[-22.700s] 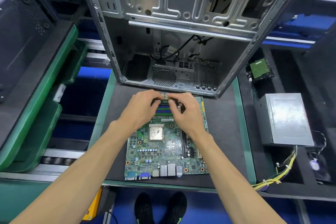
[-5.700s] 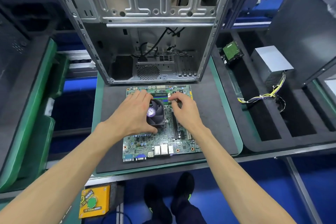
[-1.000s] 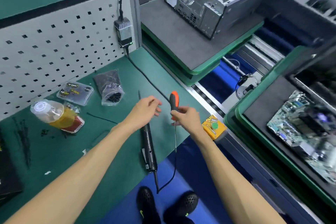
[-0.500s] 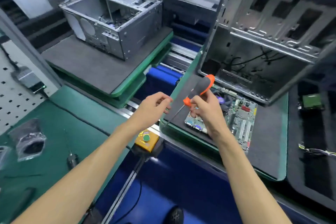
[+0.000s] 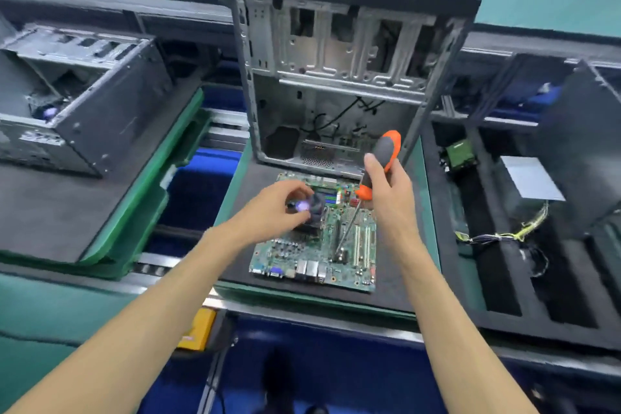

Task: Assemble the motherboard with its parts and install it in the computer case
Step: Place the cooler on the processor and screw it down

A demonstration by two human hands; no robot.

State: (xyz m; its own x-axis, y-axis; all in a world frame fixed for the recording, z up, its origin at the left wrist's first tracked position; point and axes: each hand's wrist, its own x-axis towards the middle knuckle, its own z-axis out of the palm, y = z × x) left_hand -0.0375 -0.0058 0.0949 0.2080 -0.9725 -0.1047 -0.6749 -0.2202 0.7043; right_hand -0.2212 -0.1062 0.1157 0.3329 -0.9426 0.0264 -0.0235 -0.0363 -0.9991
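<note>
The green motherboard lies flat on a black foam pad. A dark CPU cooler with a fan sits on it. The open computer case stands upright just behind the board. My right hand grips an orange and grey screwdriver, whose shaft slants down to the board near the slots. My left hand is at the cooler's left side, fingers and thumb curled round its edge. The picture is blurred by motion.
A second case lies on the left pallet. In the slotted foam tray on the right are a silver power supply, a green drive and yellow wires. A yellow button box hangs below the bench edge.
I have turned from the left bench back to the pallet. My right hand has carried the screwdriver over the motherboard, and my left hand has come to the cooler.
</note>
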